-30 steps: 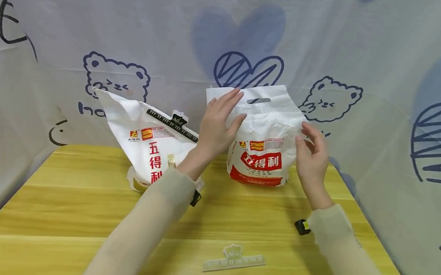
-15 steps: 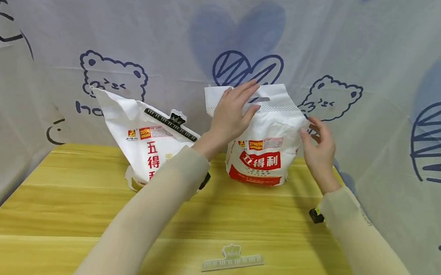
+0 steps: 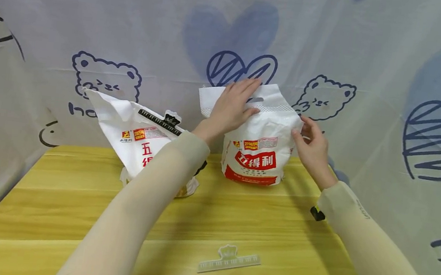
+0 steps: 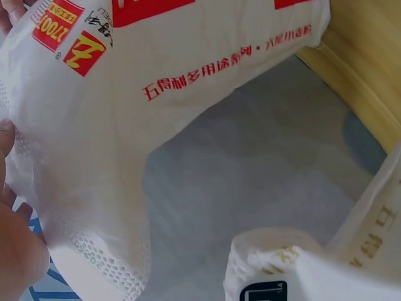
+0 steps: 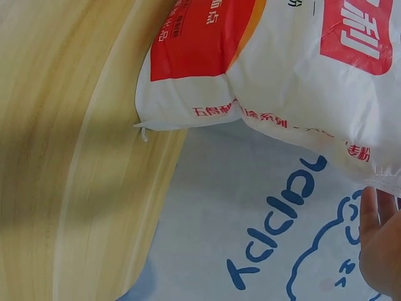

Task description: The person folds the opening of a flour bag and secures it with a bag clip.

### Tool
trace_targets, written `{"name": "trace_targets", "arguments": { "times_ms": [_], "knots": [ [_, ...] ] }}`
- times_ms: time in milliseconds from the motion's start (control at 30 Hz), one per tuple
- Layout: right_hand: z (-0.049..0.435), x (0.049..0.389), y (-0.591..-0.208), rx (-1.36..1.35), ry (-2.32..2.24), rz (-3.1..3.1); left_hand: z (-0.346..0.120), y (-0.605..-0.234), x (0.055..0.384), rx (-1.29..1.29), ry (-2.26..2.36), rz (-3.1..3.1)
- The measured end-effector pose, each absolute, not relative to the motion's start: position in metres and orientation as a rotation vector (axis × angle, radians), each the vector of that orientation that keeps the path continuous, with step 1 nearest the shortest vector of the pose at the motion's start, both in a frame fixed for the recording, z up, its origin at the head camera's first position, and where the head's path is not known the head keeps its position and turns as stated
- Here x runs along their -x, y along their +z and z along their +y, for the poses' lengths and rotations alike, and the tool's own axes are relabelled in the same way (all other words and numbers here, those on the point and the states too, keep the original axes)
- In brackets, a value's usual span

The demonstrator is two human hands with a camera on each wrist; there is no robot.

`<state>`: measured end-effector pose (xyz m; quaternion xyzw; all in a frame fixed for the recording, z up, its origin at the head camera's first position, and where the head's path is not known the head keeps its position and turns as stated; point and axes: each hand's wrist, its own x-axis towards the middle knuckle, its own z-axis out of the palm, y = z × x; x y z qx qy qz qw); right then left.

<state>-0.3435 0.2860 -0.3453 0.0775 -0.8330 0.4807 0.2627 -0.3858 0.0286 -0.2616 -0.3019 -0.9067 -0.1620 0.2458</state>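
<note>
My head camera looks forward and down across the wooden table (image 3: 53,209). My wrist cameras look sideways from close in; both share the red-labelled flour bag (image 3: 259,137), while the left also catches part of the clipped flour bag (image 3: 131,134).

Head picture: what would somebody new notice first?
Probably the white bag with red labels at the back of the table, left hand at its top, right hand at its side. Then maybe the black clip on the left bag, and the pale clip near the table's front.
</note>
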Motion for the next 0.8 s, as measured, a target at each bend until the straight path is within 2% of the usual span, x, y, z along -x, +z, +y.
{"name": "trace_targets", "arguments": {
  "times_ms": [800],
  "knots": [
    [0.283,0.338,-0.342,-0.191,1.346,-2.200,0.026,-0.271,0.382,0.944,-0.607,-2.115]
  ]
}}
